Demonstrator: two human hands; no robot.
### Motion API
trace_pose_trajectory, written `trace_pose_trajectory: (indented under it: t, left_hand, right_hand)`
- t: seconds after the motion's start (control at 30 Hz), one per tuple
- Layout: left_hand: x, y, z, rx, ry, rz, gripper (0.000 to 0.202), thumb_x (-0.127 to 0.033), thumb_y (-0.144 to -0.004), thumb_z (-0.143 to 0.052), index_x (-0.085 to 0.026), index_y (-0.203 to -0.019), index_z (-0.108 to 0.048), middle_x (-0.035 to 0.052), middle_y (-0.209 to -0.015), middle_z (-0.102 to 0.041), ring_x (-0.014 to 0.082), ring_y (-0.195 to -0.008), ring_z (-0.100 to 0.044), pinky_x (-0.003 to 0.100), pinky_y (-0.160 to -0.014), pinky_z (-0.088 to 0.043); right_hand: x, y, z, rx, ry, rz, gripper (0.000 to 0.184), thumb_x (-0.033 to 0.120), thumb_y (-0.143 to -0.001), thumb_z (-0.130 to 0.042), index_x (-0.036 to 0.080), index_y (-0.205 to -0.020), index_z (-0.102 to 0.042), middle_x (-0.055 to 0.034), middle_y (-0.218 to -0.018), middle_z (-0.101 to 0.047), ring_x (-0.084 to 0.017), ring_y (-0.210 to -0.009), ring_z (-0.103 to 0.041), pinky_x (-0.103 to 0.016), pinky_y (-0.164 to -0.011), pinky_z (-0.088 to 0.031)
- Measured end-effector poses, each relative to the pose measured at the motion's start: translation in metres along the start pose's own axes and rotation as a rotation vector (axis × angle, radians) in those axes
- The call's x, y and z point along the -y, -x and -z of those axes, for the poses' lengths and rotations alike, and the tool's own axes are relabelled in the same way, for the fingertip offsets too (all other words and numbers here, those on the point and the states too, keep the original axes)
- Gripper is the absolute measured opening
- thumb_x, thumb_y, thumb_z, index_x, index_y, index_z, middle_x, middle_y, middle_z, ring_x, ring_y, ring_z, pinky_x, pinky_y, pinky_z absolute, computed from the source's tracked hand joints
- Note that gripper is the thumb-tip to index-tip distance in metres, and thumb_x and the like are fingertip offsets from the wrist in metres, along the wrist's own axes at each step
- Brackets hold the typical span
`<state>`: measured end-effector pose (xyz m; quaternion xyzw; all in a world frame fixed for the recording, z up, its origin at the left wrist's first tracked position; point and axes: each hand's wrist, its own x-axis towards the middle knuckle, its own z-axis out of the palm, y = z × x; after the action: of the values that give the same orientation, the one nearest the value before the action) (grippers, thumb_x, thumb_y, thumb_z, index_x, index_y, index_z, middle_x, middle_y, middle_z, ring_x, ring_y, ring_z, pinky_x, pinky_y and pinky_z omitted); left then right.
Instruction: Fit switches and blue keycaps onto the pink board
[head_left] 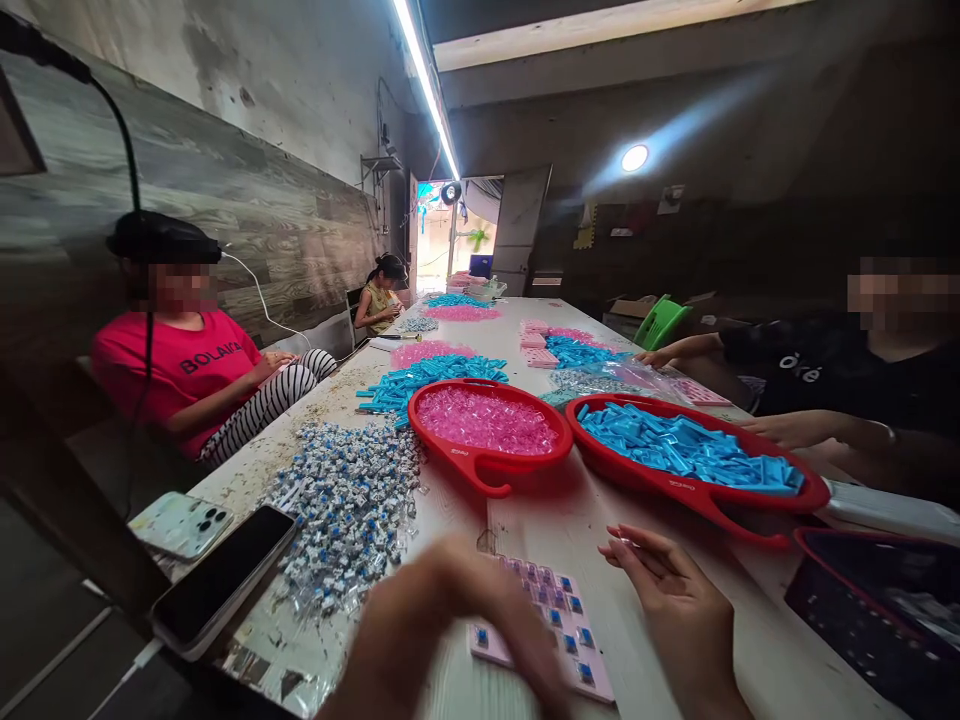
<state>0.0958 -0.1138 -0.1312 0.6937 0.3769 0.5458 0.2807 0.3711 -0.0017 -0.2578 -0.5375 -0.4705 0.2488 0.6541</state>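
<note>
On the table in front of me lies a pink board (pixel 598 672) with rows of small clear pieces, several with blue centres. My left hand (pixel 450 610) is over the board's left part, smeared by motion and hiding some of it; its fingertips cannot be made out. To the right of the board is my right hand (pixel 671 610), raised, with thumb and fingertips brought together. Whatever sits between them is too small to name. A heap of small white-and-blue switch-like parts (pixel 352 505) spreads left of the board.
Beyond the board stand a red basin (pixel 461 462) of pink clear pieces and another red basin (pixel 690 488) of blue pieces. Two phones (pixel 225 575) lie at the left edge. A dark basket (pixel 862 600) is at right. People sit along both sides; one person's hand (pixel 795 428) touches the blue-filled basin.
</note>
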Motion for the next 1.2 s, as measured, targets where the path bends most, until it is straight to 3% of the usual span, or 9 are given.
trace_pose_trajectory:
  t: [0.07,0.13,0.23,0.3,0.57,0.7,0.83,1.0,1.2]
  left_hand:
    - [0.024,0.014,0.041,-0.199,-0.302,0.069,0.022,-0.038,-0.078,-0.061,-0.025,-0.094,-0.058,0.0016,-0.090,-0.066,0.0200,-0.091,-0.061,0.034,-0.087,-0.048]
    - [0.060,0.041,0.090,-0.393,-0.744,0.324,0.038,-0.046,-0.074,-0.058,-0.026,-0.106,-0.057,0.0035,-0.112,-0.062,0.0253,-0.103,-0.058,0.040,-0.094,-0.044]
    - [0.113,0.088,0.147,-0.370,-1.094,0.557,0.061,-0.052,-0.066,-0.045,-0.014,-0.113,-0.056,0.0160,-0.119,-0.059,0.0369,-0.111,-0.052,0.050,-0.092,-0.042]
    - [0.134,0.110,0.164,-0.275,-1.262,0.560,0.062,-0.048,-0.070,-0.040,-0.013,-0.119,-0.054,0.0150,-0.129,-0.053,0.0335,-0.119,-0.046,0.046,-0.091,-0.043]
    - [0.129,0.114,0.154,-0.223,-1.407,0.581,0.044,-0.035,-0.079,-0.043,-0.025,-0.119,-0.059,0.0041,-0.127,-0.057,0.0265,-0.112,-0.052,0.038,-0.091,-0.041]
    - [0.111,0.110,0.148,-0.373,-1.303,0.642,0.043,-0.041,-0.087,-0.032,-0.024,-0.117,-0.058,0.0062,-0.114,-0.064,0.0263,-0.096,-0.060,0.034,-0.080,-0.044]
    - [0.092,0.093,0.143,-0.551,-1.259,0.898,0.053,-0.055,-0.088,-0.024,-0.021,-0.111,-0.059,0.0106,-0.085,-0.069,0.0307,-0.074,-0.061,0.035,-0.063,-0.042]
    - [0.084,0.074,0.145,-0.729,-1.078,0.974,0.057,-0.058,-0.086,-0.025,-0.017,-0.104,-0.060,0.0103,-0.074,-0.066,0.0284,-0.071,-0.059,0.031,-0.060,-0.041]
    - [0.098,0.077,0.153,-0.693,-0.915,1.029,0.050,-0.049,-0.085,-0.030,-0.015,-0.103,-0.061,0.0110,-0.081,-0.067,0.0278,-0.078,-0.062,0.032,-0.064,-0.045]
  right_hand:
    - [0.003,0.000,-0.001,0.001,0.010,0.004,0.037,0.043,-0.064,-0.073,0.015,-0.087,-0.063,-0.0074,-0.083,-0.068,-0.020,-0.068,-0.068,-0.027,-0.068,-0.059]
    - [0.004,0.000,-0.002,0.000,0.006,0.011,0.038,0.044,-0.064,-0.072,0.015,-0.087,-0.063,-0.0076,-0.082,-0.068,-0.020,-0.067,-0.068,-0.027,-0.067,-0.059]
    - [0.003,0.001,-0.003,0.013,0.020,0.004,0.040,0.045,-0.064,-0.072,0.015,-0.088,-0.063,-0.0078,-0.083,-0.068,-0.020,-0.069,-0.068,-0.028,-0.069,-0.059]
    - [0.004,0.003,-0.004,0.020,0.037,-0.013,0.041,0.046,-0.063,-0.072,0.014,-0.088,-0.063,-0.0081,-0.085,-0.068,-0.021,-0.070,-0.068,-0.028,-0.070,-0.058]
    - [0.011,0.004,-0.003,-0.008,0.065,-0.047,0.046,0.049,-0.061,-0.072,0.015,-0.090,-0.063,-0.0093,-0.087,-0.068,-0.024,-0.073,-0.068,-0.034,-0.073,-0.058]
    - [0.011,0.005,-0.005,-0.001,0.099,-0.070,0.046,0.051,-0.062,-0.071,0.017,-0.092,-0.062,-0.0077,-0.090,-0.068,-0.023,-0.076,-0.068,-0.031,-0.076,-0.057]
    - [0.009,0.007,-0.007,0.005,0.124,-0.064,0.046,0.053,-0.062,-0.070,0.018,-0.092,-0.063,-0.0060,-0.092,-0.068,-0.021,-0.077,-0.068,-0.029,-0.077,-0.056]
    - [0.011,0.006,-0.005,-0.006,0.116,-0.057,0.047,0.054,-0.062,-0.070,0.019,-0.092,-0.063,-0.0056,-0.092,-0.068,-0.021,-0.075,-0.068,-0.028,-0.075,-0.057]
    - [0.011,0.006,-0.005,0.006,0.120,-0.022,0.046,0.053,-0.063,-0.070,0.017,-0.092,-0.063,-0.0071,-0.091,-0.068,-0.023,-0.075,-0.068,-0.033,-0.076,-0.057]
